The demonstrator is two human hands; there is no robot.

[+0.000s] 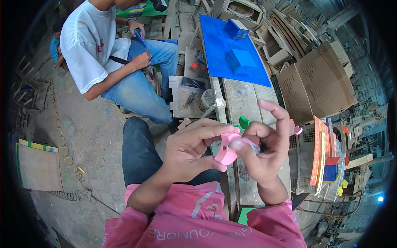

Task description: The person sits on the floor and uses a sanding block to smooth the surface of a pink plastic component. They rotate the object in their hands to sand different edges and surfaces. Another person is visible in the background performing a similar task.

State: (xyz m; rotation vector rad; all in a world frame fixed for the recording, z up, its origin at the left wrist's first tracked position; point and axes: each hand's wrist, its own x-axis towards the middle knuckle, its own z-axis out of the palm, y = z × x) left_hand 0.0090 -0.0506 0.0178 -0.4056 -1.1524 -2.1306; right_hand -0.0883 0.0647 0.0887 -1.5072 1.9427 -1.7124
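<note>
Over on the left, a pale board (40, 167) with yellow and green edging stands by a coiled yellow hose (63, 144) trailing across the floor (97, 144). Next along, here's a co-worker (89, 53) in a white shirt and jeans, seated, holding a flat blue piece (139, 38). Now to the middle, and this is the busy spot: the left hand (188, 151) has its fingertips clamped on a curved pink piece (226, 153), a dark round hole showing in its face, held up in front of the body. Behind it, a blue sheet (214, 51) covers the far end of the surface (240, 97), carrying two blue stacks (237, 29) (241, 60). A green piece (244, 122) peeks out just beyond the fingers. And the right hand (264, 157) comes in close beside the left, thumb and fingers pinching a small pale thing (253, 145), blurred, right at the pink piece; one finger sticks up. Farther right, a big cardboard box (318, 80) leans, then white baskets (304, 165) beside upright orange sheets (318, 151).
</note>
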